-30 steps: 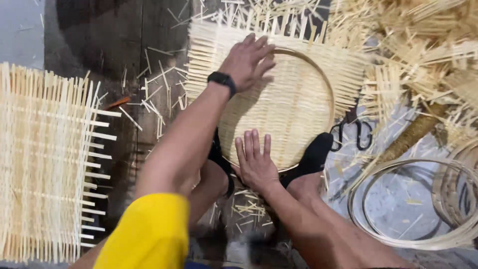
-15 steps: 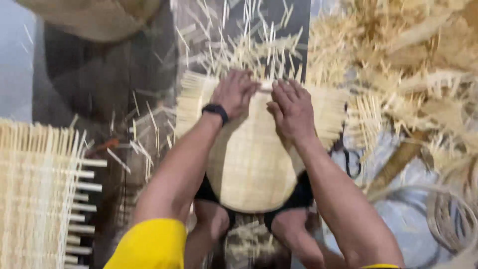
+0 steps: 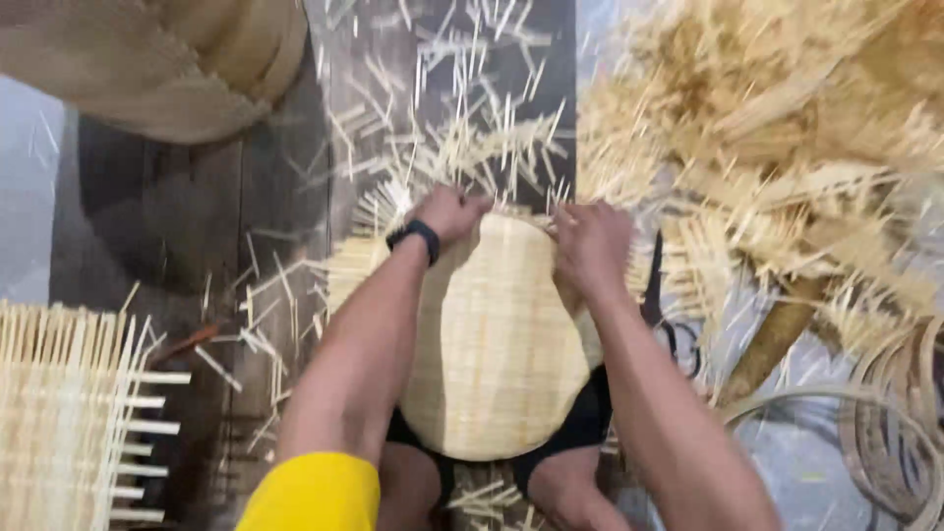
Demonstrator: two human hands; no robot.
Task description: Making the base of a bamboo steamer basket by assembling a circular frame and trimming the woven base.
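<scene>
Woven bamboo tray (image 3: 497, 354), pale, round, domed, with frayed splint ends.

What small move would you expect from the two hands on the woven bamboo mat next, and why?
Probably pressing the far edge of the woven mat down. Both the left hand and the right hand grip that edge, where loose strip ends stick out past the weave, and the mat bulges up between the arms.

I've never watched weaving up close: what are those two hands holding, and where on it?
Both the left hand and the right hand grip the round woven bamboo tray at its far rim, where loose strip ends stick out.
</scene>
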